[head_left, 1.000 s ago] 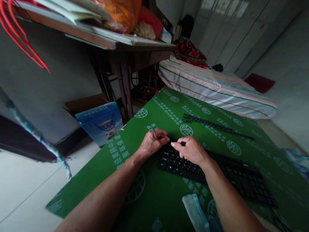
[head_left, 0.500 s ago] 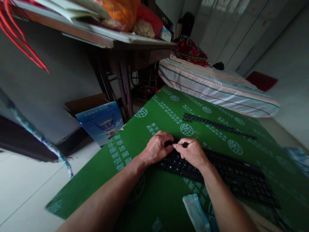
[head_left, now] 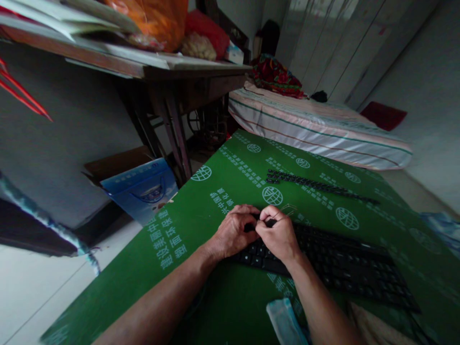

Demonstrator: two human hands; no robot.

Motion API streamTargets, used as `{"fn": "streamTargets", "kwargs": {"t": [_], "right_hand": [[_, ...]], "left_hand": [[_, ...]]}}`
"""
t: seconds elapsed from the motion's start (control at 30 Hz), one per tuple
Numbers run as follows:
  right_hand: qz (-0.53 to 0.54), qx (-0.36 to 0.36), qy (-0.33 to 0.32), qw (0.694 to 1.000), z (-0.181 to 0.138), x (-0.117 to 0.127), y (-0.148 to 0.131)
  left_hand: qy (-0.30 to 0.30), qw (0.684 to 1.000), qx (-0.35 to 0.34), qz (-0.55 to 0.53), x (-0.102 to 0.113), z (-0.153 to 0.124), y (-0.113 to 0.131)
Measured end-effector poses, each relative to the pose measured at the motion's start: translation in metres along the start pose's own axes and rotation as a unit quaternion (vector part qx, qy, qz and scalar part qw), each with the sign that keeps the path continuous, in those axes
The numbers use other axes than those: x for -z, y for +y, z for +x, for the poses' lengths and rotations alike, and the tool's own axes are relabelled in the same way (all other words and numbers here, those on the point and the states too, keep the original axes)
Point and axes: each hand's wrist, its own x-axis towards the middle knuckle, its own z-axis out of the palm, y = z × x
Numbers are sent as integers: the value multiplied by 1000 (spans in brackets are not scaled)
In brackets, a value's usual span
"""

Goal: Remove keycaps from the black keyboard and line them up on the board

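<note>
A black keyboard (head_left: 345,261) lies at a slant on a green board printed with pale characters and globe marks. My left hand (head_left: 235,232) curls over its far left corner, thumb and fingers closed around the dark edge. Against it, my right hand (head_left: 276,235) is closed in a pinch above the upper left keys; what sits between the fingertips is hidden. Just beyond the right hand lies a thin bent wire piece (head_left: 289,209). Farther back, loose black keycaps (head_left: 319,184) are laid out in rows.
Near my right forearm lies a light blue cloth (head_left: 285,321), with a beige cloth (head_left: 373,326) beside it. A wooden table (head_left: 143,67) holding bags stands at the left, above a blue gift bag (head_left: 147,189). Beyond the green board (head_left: 194,211) is a bed (head_left: 316,124).
My right hand has shifted slightly left and its fingers have curled in more, closer to my left hand. The camera view has turned slightly; the keyboard and keycaps look unmoved.
</note>
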Motion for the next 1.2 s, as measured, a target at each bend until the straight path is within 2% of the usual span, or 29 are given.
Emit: {"fn": "streamTargets", "kwargs": {"t": [0.43,0.63,0.73,0.87,1.1,1.2], "right_hand": [[108,-25,29,993,0,-3,0],[151,-41,18,987,2,3,-5],[171,-57,-8,984,2,6,-8],[182,-42,-57,981,2,13,-10],[210,-59,-186,958,4,30,-10],[217,-50,-204,953,4,33,-7]], "left_hand": [[-31,999,-29,20,3,0,1],[-2,998,-35,55,2,-2,2],[13,997,-40,58,3,-2,4],[31,997,-21,65,6,-1,3],[75,992,10,101,8,-3,-3],[91,991,23,100,9,-4,-4]]}}
